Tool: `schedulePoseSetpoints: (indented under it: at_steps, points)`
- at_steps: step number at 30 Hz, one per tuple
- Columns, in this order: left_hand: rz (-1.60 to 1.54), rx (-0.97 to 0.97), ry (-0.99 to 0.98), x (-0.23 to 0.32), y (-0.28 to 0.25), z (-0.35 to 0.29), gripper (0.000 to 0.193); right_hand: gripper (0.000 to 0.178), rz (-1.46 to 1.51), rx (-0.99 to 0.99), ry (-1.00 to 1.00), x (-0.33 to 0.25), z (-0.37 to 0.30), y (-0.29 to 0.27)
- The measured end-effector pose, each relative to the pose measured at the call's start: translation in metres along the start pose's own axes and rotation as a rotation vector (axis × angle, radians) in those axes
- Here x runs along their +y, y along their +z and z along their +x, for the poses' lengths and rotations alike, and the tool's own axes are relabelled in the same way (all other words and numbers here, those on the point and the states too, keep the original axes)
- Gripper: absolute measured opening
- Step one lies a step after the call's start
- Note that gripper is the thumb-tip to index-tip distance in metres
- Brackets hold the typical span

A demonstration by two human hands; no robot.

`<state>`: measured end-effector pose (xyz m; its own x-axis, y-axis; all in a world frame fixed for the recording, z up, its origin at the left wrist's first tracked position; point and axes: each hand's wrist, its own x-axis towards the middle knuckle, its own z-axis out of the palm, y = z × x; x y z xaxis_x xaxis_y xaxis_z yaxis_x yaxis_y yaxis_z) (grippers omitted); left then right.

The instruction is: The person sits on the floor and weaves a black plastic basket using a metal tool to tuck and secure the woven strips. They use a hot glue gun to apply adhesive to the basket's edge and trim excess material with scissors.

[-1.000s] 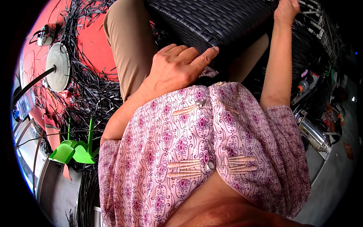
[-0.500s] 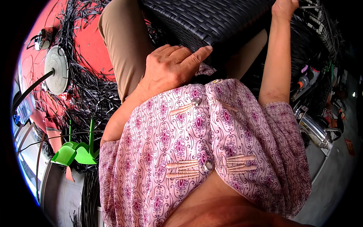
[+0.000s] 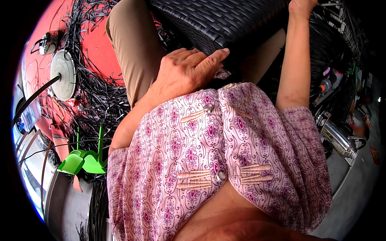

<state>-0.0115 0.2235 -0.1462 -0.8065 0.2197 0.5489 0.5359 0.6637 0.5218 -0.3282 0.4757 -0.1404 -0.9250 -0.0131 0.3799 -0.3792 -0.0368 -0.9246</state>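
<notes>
A black woven piece (image 3: 217, 18) is located at the top centre of the head view, between the seated person's knees, with its near corner directed toward the body. The left hand (image 3: 189, 68) is positioned palm down at the near side of this piece, thumb extended toward the corner; the other fingertips are concealed, so whether it grips anything cannot be determined. The right hand (image 3: 302, 7) is raised at the upper edge, beyond the right side of the piece, and partly cut off; its grip cannot be determined. On the left, loose black strips (image 3: 105, 102) lie over a red ground covering (image 3: 98, 50), near a grey round disc (image 3: 65, 82) and a metal vessel (image 3: 48, 43). Two green scoops (image 3: 72, 164) are located below, side by side. On the right, a silver flask (image 3: 337, 137) lies tilted, below an orange-tipped container (image 3: 326, 85).
</notes>
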Motion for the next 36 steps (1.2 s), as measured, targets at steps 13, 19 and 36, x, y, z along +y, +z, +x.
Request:
schedulePoseSetpoints:
  at_steps: [13, 19, 36]
  points:
    - [-0.015, 0.028, -0.083, 0.004, -0.005, 0.004, 0.047, 0.025, 0.000, 0.009, -0.010, -0.002, -0.003, 0.002]
    - [-0.032, -0.006, -0.114, 0.005, -0.006, 0.004, 0.044, 0.025, -0.003, 0.009, -0.007, 0.001, -0.002, -0.001]
    - [-0.093, -0.023, -0.183, 0.010, -0.007, 0.012, 0.036, 0.027, 0.306, 0.103, 0.065, 0.000, -0.003, -0.009]
